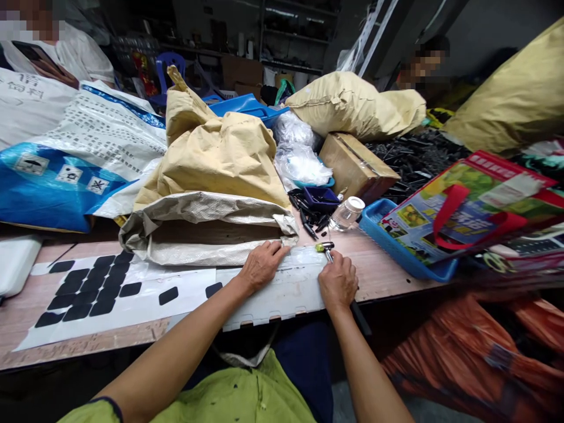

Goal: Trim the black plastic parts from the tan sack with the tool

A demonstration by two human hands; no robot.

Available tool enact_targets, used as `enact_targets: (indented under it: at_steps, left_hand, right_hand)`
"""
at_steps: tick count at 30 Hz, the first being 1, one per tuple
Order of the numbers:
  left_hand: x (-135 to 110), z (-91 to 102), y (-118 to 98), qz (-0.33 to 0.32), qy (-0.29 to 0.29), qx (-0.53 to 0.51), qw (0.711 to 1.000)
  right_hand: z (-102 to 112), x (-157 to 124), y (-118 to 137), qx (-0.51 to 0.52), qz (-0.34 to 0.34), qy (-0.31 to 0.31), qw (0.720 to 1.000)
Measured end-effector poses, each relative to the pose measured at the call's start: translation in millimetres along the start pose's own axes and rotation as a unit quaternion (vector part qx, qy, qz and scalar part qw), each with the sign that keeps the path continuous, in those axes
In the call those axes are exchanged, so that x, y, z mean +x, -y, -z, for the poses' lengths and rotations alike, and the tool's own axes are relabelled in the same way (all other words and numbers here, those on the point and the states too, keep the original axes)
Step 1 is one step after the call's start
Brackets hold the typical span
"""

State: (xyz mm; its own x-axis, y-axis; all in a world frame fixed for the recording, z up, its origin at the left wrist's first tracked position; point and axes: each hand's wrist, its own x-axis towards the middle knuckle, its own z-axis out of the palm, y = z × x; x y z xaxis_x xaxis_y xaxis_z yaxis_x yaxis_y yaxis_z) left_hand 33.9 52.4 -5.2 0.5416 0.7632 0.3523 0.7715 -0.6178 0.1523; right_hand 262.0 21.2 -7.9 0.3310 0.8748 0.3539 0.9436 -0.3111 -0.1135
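Observation:
My right hand [338, 281] is wrapped round a small hammer [325, 247] with a yellow-green and black head, a metal shaft and a dark handle that shows below the fist. Its head is over the worn pale board [264, 299] at the table's front edge. On the far part of this board rests my left hand [263, 264], fingers stretched forward and a little apart, at the front lip of an open paper-lined sack [211, 254]. Nothing shows in the left hand, though its fingertips are partly hidden against the lip.
Black rounded pads [83, 291] lie on a white sheet [145, 314] at left. Black pen-like parts [308, 223], a clear cup [347, 212] and a blue basket [409, 249] holding a colourful bag [467, 205] stand at right. Behind are a carton [348, 167], sacks and two people.

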Motion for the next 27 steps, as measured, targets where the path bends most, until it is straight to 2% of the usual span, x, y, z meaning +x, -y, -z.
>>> enact_targets:
  at_steps: [3, 5, 11, 16, 21, 27]
  left_hand:
    - [-7, 1.0, -6, -0.085, 0.03, -0.021, 0.996]
    - [-6, 2.2, -8, -0.097, 0.045, -0.035, 0.994]
    - [0, 11.4, -5, -0.055, 0.042, -0.083, 0.994]
    - [-21, 13.3, -10, -0.017, -0.011, -0.152, 0.988]
    - [-43, 10.7, -17, 0.049, -0.07, -0.153, 0.985]
    - [-51, 11.8, -4, 0.089, -0.035, -0.082, 0.992]
  right_hand:
    - [0, 0, 1, 0.003, 0.0, -0.001, 1.0]
    - [1, 0, 1, 0.005, -0.001, 0.001, 1.0]
    - [0, -1, 1, 0.008, -0.001, -0.001, 1.0]
    - [-1, -1, 0, 0.004, -0.001, -0.004, 1.0]
    - [-1, -1, 0, 0.012, -0.003, 0.003, 1.0]
    - [1, -1, 1, 0.005, -0.006, 0.001, 1.0]
